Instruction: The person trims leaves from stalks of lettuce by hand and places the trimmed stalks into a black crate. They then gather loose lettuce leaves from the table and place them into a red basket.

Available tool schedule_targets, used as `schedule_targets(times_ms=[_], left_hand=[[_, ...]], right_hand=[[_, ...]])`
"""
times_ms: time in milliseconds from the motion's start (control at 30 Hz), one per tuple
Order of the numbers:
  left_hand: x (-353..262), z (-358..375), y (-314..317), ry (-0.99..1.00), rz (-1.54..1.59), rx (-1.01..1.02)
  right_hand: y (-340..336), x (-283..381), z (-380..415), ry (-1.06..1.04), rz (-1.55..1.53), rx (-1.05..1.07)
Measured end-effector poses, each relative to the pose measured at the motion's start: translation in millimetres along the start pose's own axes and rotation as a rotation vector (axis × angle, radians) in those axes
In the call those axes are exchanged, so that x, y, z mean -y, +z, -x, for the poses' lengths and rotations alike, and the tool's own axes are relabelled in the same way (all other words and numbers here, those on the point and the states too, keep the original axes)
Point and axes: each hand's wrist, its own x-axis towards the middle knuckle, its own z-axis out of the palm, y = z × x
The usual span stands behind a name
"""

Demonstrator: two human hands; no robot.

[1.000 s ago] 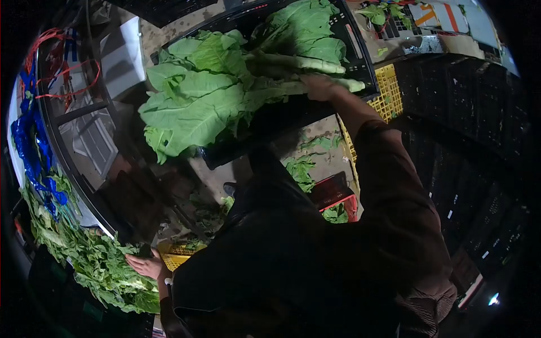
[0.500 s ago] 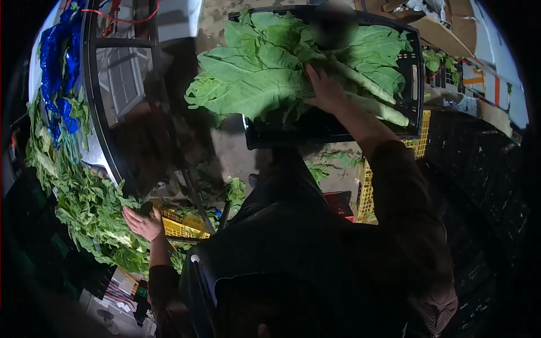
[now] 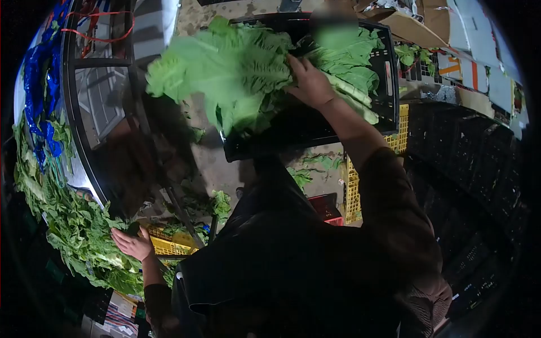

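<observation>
My right hand (image 3: pixel 311 84) is closed round the base of a leafy stem lettuce (image 3: pixel 242 62), whose leaves are blurred and spread out leftwards past the crate rim. More stem lettuces with thick pale stems (image 3: pixel 352 96) lie beside it in a black plastic crate (image 3: pixel 270 147) in front of me. Off to the lower left, my left hand (image 3: pixel 132 245) has its fingers stretched out and its thumb apart, right at the edge of a heap of leafy greens (image 3: pixel 84 236). A small dark shape shows between that thumb and the fingers.
A dark metal frame (image 3: pixel 84 141) runs along the left, with blue plastic (image 3: pixel 42 112) beside it. Yellow crates (image 3: pixel 352 191) and a red crate (image 3: pixel 327 208) stand low near my legs. Stacked black crates (image 3: pixel 462 152) line the right; an open cardboard box (image 3: pixel 411 25) is at the back.
The lettuce leaves under my right hand have swung up and left, blurring. My left hand stays beside the heap with its fingers stretched. The whole view has shifted slightly.
</observation>
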Motion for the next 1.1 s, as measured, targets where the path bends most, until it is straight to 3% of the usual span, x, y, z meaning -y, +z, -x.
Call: schedule_targets(times_ms=[100, 167, 200, 433, 467, 533, 600, 667, 700, 767, 867, 1000, 1067, 1100], left_hand=[[2, 0, 3, 0.007, -0.005, -0.015], [-1, -1, -1, -0.002, -0.024, -0.007], [0, -1, 0, -0.007, -0.026, -0.006], [0, -1, 0, -0.021, -0.016, -0.024], [0, 0, 0, -0.019, -0.012, -0.024], [1, 0, 0, -0.030, -0.010, 0.004], [2, 1, 0, -0.039, -0.009, 0.038], [0, -1, 0, -0.042, 0.007, 0.036], [1, -1, -1, -0.040, 0.012, 0.033], [0, -2, -2, -0.037, 0.021, 0.016], [1, -2, 1, -0.007, 0.018, -0.033], [-1, -3, 0, -0.010, 0.020, -0.033], [0, -3, 0, -0.023, 0.019, -0.005], [0, -2, 0, -0.023, 0.016, 0.000]], right_hand=[[-55, 7, -15, 0.097, -0.072, -0.377], [-104, -6, -42, -0.351, -0.225, -0.703], [-110, -8, -41, -0.356, -0.227, -0.702], [-146, -10, -41, 0.358, -1.160, -1.043], [-133, -13, -38, 0.386, -1.240, -1.021], [-121, -2, -30, 1.026, -1.137, -0.820], [-22, -81, -34, 0.718, -1.400, -0.967], [0, -70, -16, 0.978, -1.458, -0.715], [19, -76, -14, 0.978, -1.458, -0.703], [63, -91, -10, 1.195, -1.356, -0.598], [102, -130, -19, 1.279, -1.224, -0.554], [41, -106, -45, 1.345, -1.323, -0.653], [11, -86, -56, 1.591, -1.073, -0.703], [10, -88, -56, 1.600, -1.137, -0.705]])
